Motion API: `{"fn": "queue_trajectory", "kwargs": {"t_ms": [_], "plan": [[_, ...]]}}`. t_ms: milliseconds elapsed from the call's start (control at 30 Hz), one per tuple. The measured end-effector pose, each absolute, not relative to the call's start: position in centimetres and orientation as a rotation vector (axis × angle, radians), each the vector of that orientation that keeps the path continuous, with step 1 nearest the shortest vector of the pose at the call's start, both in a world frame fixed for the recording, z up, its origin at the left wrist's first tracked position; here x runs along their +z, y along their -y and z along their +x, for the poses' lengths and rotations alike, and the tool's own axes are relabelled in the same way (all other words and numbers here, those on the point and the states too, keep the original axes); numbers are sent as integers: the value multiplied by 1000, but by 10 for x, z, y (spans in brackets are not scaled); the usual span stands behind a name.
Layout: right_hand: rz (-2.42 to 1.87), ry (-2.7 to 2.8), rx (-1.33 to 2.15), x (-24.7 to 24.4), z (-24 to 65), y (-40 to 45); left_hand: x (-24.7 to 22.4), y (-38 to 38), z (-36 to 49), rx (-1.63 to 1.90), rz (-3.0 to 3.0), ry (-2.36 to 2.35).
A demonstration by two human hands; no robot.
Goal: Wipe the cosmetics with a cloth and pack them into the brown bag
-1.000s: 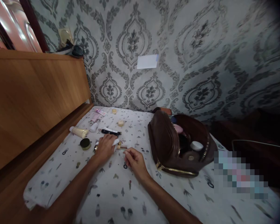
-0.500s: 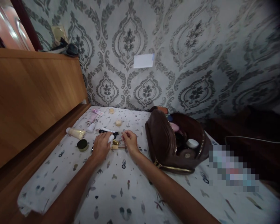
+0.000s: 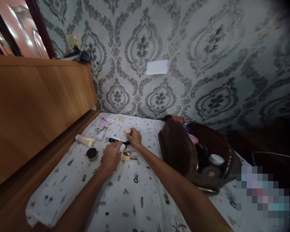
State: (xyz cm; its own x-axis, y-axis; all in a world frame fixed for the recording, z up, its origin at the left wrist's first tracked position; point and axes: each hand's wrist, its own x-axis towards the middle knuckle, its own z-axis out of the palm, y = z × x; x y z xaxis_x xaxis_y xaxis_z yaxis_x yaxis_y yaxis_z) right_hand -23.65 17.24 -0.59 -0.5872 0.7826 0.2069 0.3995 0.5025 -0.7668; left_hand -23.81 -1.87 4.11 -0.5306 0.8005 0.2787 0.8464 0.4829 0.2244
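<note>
My left hand (image 3: pixel 111 155) is closed around a small white item (image 3: pixel 122 148) that shows past its fingertips. My right hand (image 3: pixel 135 137) has its fingers closed on a small cream-coloured round item (image 3: pixel 128 131). Between and below the hands lie a gold cap (image 3: pixel 126 152) and a slim beige tube (image 3: pixel 129 158). Black and white sticks (image 3: pixel 116 140) lie just beyond my left hand. To the left sit a dark green round jar (image 3: pixel 92 154), a pale yellow tube (image 3: pixel 85 140), a white bottle (image 3: pixel 101 134) and pink tubes (image 3: pixel 101 125).
An open brown bag (image 3: pixel 177 146) stands on the patterned sheet (image 3: pixel 125 199) at right, with a white jar (image 3: pixel 216 159) inside. Another small cream round item (image 3: pixel 121 118) lies near the wall. A wooden cabinet (image 3: pixel 41 109) borders the left side.
My right hand has moved forward and closed on the cream round item. My left hand keeps its place among the items. The whole view has shifted a little.
</note>
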Motion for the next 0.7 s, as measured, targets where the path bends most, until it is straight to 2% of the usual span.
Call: {"fn": "queue_trajectory", "kwargs": {"t_ms": [267,467,700], "plan": [[-862,2255,939,-9,-230,-174,55,25,-248,-442,-1286,2650],[-715,2160,1043,-11,-219,-171,67,25,-285,-247,-977,2710],[-717,2008,1088,-13,-196,-165,60,17,-309,-64,-924,2752]]}}
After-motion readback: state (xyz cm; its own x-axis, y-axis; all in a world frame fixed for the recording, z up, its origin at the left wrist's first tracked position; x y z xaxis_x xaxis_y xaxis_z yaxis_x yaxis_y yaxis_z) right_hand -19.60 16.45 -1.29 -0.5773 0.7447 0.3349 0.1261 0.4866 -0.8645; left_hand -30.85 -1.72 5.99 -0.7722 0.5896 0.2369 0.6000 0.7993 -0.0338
